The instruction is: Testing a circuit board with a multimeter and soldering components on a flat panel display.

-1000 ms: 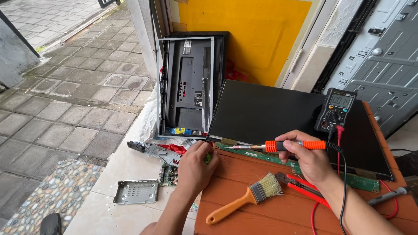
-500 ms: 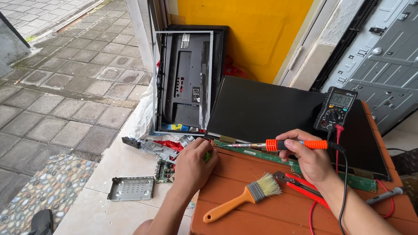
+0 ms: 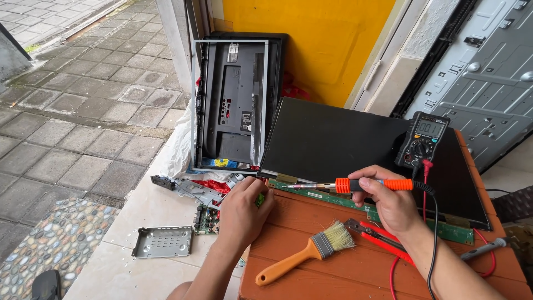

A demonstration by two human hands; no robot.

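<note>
The right hand [image 3: 391,203] has its fingers clamped on an orange-handled soldering iron [image 3: 355,185], tip pointing to 9 o'clock over the green circuit strip [image 3: 327,195]. The left hand [image 3: 241,208] pinches a small green piece [image 3: 259,199] at the orange worktop's [image 3: 300,233] edge.

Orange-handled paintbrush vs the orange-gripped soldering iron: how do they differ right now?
The orange-handled paintbrush lies loose on the orange wooden table, touched by neither hand; the orange-gripped soldering iron is held off the table in the right hand. The paintbrush ends in a wide fan of pale bristles; the soldering iron ends in a thin metal tip. The soldering iron trails a black cord; the paintbrush has none. Both have orange grips.
</note>
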